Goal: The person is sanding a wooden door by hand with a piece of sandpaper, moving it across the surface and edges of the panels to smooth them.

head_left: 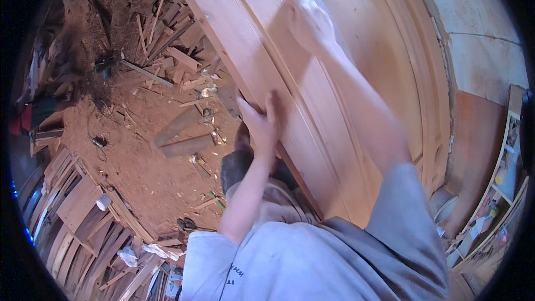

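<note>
Long, pale, grooved wooden panel (pixel 252 62) slants upper centre to lower centre. Grooves (pixel 253 19) seem cut; rest unclear. Hands apart: left hand (pixel 261 125) clamped on left edge; right hand (pixel 310 25) blurred on upper face, grip unclear.

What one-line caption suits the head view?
Left hand at a grooved wooden panel's edge, right hand over its face, wood scraps strewn beyond.

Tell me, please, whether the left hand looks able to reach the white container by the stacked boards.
Probably not: the left hand is at the edge of the wooden panel, and the white container lies well away across the dirt floor.
</note>
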The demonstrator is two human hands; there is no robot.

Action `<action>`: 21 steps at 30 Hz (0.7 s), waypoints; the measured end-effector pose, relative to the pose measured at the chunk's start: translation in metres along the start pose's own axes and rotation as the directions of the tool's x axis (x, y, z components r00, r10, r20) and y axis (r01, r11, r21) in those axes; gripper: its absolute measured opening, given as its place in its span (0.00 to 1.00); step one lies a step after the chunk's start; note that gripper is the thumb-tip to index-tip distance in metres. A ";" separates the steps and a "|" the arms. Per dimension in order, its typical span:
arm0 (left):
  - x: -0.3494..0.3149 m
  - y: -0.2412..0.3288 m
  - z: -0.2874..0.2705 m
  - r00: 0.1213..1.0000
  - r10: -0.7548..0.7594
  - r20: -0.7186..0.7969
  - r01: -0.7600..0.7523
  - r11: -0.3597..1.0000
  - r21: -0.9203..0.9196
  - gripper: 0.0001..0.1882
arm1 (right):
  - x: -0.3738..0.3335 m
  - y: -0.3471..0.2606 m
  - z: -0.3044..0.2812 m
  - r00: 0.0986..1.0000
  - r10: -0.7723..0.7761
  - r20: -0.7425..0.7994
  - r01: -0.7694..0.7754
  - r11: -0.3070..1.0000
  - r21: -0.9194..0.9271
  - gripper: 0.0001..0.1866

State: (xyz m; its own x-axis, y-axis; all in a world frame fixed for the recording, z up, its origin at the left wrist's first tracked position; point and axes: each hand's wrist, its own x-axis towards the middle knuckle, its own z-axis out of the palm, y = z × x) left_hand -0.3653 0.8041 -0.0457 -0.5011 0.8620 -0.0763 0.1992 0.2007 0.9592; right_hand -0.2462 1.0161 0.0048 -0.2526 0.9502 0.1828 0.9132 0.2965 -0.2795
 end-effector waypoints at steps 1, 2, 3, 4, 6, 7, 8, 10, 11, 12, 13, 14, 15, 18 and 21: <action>-0.002 -0.002 -0.003 0.999 -0.034 -0.021 0.035 0.999 0.030 0.42 | -0.042 0.000 -0.007 0.997 0.062 0.047 -0.062 0.998 0.010 0.13; -0.003 -0.004 -0.006 0.997 -0.068 -0.041 0.071 0.996 0.060 0.42 | -0.090 0.003 -0.016 0.988 0.123 0.094 -0.125 0.992 0.016 0.12; -0.003 0.001 0.001 0.995 -0.090 -0.040 0.093 0.993 0.067 0.43 | -0.143 0.020 -0.031 0.992 0.119 0.044 -0.121 0.992 0.045 0.11; -0.002 -0.001 -0.006 0.997 -0.041 -0.065 0.044 0.998 0.055 0.43 | -0.188 0.014 -0.052 0.975 0.160 0.156 -0.170 0.984 0.052 0.10; 0.000 -0.001 -0.002 0.998 -0.020 -0.055 0.021 0.999 0.028 0.42 | -0.292 0.029 -0.086 0.934 0.280 0.222 -0.275 0.960 -0.051 0.13; -0.001 0.000 0.001 0.999 -0.010 -0.045 0.011 1.000 0.014 0.42 | -0.346 0.037 -0.099 0.930 0.311 0.196 -0.316 0.949 -0.007 0.13; -0.001 -0.001 0.003 0.999 -0.025 -0.031 0.025 1.000 0.001 0.42 | -0.408 0.053 -0.105 0.919 0.342 0.196 -0.338 0.939 -0.056 0.13; 0.000 -0.005 -0.001 0.998 -0.054 -0.027 0.054 0.998 -0.012 0.41 | -0.506 0.069 -0.134 0.841 0.432 0.325 -0.415 0.901 -0.123 0.13; -0.003 -0.002 -0.003 0.997 -0.069 -0.022 0.069 0.998 -0.005 0.40 | -0.545 0.073 -0.151 0.883 0.358 0.303 -0.349 0.933 -0.087 0.13; -0.003 0.006 -0.004 0.997 -0.076 -0.021 0.076 0.997 0.000 0.39 | -0.568 0.078 -0.163 0.922 0.278 0.270 -0.275 0.960 -0.050 0.14; -0.006 0.008 -0.006 0.996 -0.093 -0.017 0.093 0.996 0.009 0.38 | -0.578 0.078 -0.173 0.895 0.310 0.320 -0.320 0.947 -0.023 0.15; -0.003 0.002 -0.002 0.999 -0.014 -0.042 0.011 0.998 -0.066 0.37 | -0.587 0.078 -0.182 0.865 0.338 0.371 -0.365 0.931 0.002 0.15; -0.008 0.000 -0.005 0.999 -0.036 -0.032 0.034 0.998 -0.054 0.37 | -0.593 0.079 -0.188 0.831 0.362 0.422 -0.410 0.912 0.025 0.16; -0.002 0.001 0.002 0.999 -0.049 -0.016 0.049 0.999 0.023 0.36 | -0.565 0.081 -0.174 0.804 0.406 0.435 -0.425 0.903 -0.058 0.17; -0.003 0.006 -0.001 0.998 -0.036 -0.043 0.037 0.999 0.020 0.36 | -0.472 0.062 -0.141 0.877 0.377 0.298 -0.369 0.926 -0.083 0.17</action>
State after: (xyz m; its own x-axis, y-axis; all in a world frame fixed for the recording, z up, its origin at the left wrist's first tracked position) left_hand -0.3634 0.8023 -0.0397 -0.5436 0.8335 -0.0987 0.1978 0.2415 0.9500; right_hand -0.0250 0.5726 0.0344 0.0273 0.9739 -0.2255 0.9650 -0.0845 -0.2481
